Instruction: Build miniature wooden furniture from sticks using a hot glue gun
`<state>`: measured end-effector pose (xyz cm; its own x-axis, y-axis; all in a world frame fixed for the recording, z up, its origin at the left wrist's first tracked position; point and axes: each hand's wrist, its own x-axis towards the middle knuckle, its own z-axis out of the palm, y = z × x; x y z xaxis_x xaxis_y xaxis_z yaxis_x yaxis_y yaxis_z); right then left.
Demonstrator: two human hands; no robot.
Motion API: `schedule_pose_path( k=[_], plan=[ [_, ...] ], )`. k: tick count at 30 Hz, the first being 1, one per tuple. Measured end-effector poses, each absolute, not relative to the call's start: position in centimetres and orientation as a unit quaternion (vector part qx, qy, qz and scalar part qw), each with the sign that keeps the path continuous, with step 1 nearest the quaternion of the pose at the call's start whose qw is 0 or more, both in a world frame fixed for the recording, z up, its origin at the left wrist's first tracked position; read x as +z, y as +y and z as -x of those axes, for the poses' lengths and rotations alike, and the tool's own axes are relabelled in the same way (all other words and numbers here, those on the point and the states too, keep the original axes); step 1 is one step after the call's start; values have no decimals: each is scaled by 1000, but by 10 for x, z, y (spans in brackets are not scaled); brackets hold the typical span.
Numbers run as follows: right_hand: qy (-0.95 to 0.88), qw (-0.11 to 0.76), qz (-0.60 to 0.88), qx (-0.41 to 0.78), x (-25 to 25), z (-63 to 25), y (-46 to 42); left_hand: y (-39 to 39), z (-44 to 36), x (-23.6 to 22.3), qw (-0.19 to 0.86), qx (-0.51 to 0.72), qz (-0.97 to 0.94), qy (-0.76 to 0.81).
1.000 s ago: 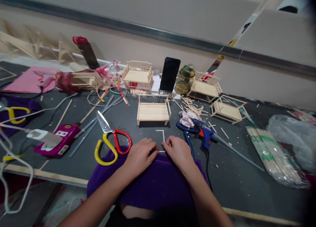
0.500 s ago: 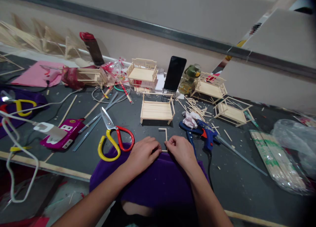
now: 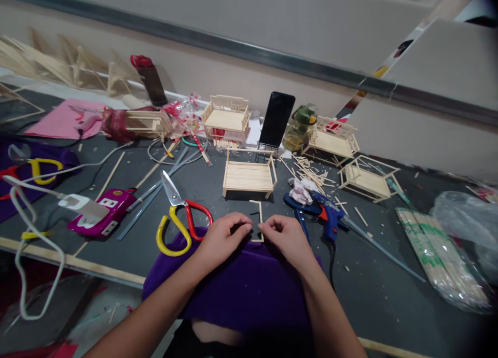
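A small bracket-shaped frame of thin wooden sticks (image 3: 261, 211) lies at the table's front, its open side facing left. My right hand (image 3: 287, 238) pinches the long stick of this frame between thumb and fingertips. Just left of the frame, my left hand (image 3: 224, 239) has thumb and forefinger pressed together; whatever may be between them is too small to make out. Behind the frame stands a miniature wooden bench (image 3: 249, 176) with a slatted seat. Scissors (image 3: 177, 205) with one yellow and one red handle lie beside my left hand, partly on purple cloth (image 3: 249, 285).
To the right are a blue glue gun (image 3: 330, 218) with its cord, loose stick pieces (image 3: 311, 171) and bagged sticks (image 3: 439, 254). A phone (image 3: 277, 118) stands at the back among finished miniature furniture (image 3: 225, 118). On the left sits a purple power strip (image 3: 103, 212).
My left hand's fingertips have drawn slightly up and away from the lower stick, uncovering more of it. My right hand stays on the frame. The view has shifted slightly.
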<state>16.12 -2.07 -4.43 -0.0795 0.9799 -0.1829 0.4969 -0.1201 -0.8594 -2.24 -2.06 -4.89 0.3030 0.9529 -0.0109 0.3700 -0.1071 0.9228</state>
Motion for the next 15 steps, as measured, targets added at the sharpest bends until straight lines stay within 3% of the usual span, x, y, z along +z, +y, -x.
schedule_pose_path(
  k=[3,7,15],
  plan=[
    [-551,342,540,537,-36,-155,-23,-18,24,-45,508,355,-619,482],
    [-471,350,475,656,-25,-148,-26,-20,23,-39,571,403,-566,438],
    [-443,365,474,668,-30,-143,-27,-21,22,-39,711,434,-384,398]
  ],
)
